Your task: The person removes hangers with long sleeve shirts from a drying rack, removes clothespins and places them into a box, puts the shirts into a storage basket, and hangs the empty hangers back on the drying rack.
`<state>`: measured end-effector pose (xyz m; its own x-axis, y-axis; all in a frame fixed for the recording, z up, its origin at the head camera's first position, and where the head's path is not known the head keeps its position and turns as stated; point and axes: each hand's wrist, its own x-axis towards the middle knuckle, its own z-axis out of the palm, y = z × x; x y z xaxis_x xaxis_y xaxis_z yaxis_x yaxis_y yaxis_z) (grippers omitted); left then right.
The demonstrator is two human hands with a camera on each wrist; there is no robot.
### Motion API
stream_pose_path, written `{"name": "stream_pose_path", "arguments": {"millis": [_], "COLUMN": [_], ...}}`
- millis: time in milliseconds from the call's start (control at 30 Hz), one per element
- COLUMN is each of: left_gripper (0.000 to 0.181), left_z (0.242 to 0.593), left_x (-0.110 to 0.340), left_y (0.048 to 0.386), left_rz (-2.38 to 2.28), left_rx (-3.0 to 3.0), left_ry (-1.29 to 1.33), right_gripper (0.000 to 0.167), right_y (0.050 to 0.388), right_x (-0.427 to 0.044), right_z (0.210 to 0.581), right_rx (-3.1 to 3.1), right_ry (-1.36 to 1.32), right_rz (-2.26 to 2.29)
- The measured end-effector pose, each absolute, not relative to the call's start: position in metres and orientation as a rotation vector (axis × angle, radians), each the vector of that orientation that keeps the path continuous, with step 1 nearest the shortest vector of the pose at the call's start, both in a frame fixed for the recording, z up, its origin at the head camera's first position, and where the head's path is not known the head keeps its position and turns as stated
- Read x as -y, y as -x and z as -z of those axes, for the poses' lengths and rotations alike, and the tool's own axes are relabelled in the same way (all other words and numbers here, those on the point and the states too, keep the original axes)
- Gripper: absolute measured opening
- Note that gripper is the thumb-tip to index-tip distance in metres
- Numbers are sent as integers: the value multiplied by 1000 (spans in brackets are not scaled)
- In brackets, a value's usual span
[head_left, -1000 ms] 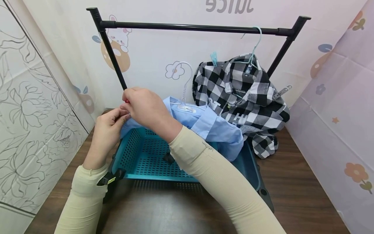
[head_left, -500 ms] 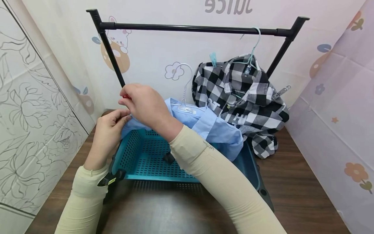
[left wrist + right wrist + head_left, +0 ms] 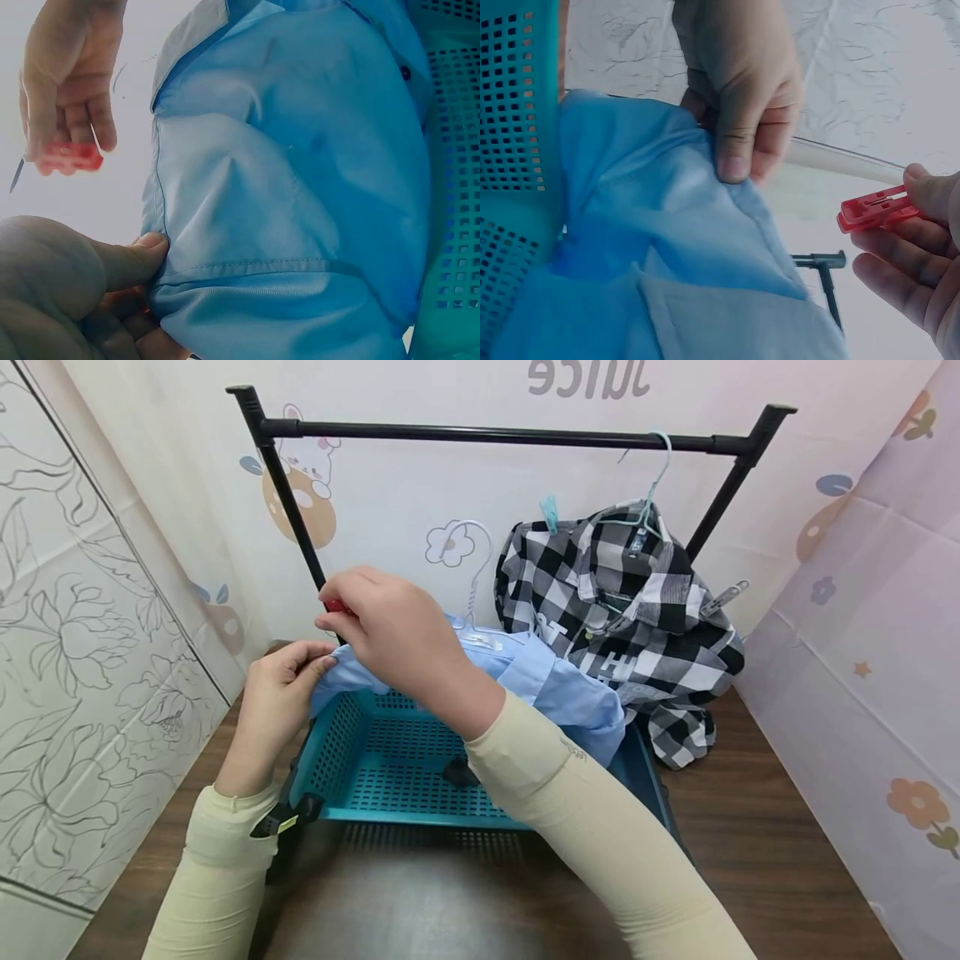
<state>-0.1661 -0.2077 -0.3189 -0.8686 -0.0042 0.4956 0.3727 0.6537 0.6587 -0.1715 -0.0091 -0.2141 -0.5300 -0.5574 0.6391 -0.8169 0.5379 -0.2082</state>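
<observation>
One red clip [image 3: 857,217] in raised right hand [image 3: 401,631]

Both forearms wear pale cream sleeves, thin and close-fitting — the left sleeve [image 3: 197,906] at lower left of the head view, the right sleeve [image 3: 607,852] at lower right. Each ends in a smoother, doubled-looking band [image 3: 521,756] at the wrist, and fine wrinkles cross the fabric below. Small dark lettering [image 3: 573,748], too blurred to read, marks the right one. At the left wrist sits a black fitting [image 3: 307,808] with a small yellow-green label [image 3: 288,823] — and just below the frame's centre a dark, blocky piece [image 3: 459,772] shows beside the right sleeve. The left hand [image 3: 281,697] and right hand [image 3: 408,639] are bare.
</observation>
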Motion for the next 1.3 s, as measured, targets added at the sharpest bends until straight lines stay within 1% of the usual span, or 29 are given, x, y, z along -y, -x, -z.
{"name": "stream_pose_path", "arguments": {"millis": [267,533,867,1300], "left_gripper": [23,22,21,21], "left_z": [319,319,320,319], "left_x": [207,207,207,207], "left_y": [166,168,168,166], "left_rz": [1108,1121,1127,1119], "left_rx": [2426,2438,2430,2425], "left_ry": [263,219,227,222], "right_gripper": [20,21,19,27], "right_y": [150,141,120,103], "right_x": [-19,-49,-86,-137], "right_z": [220,235,248,273], "right_rx": [2116,2034,2012,2131], "right_ry": [-1119,-1097,-1051,-878], "right_rz": [-742,-760,-836,-814]}}
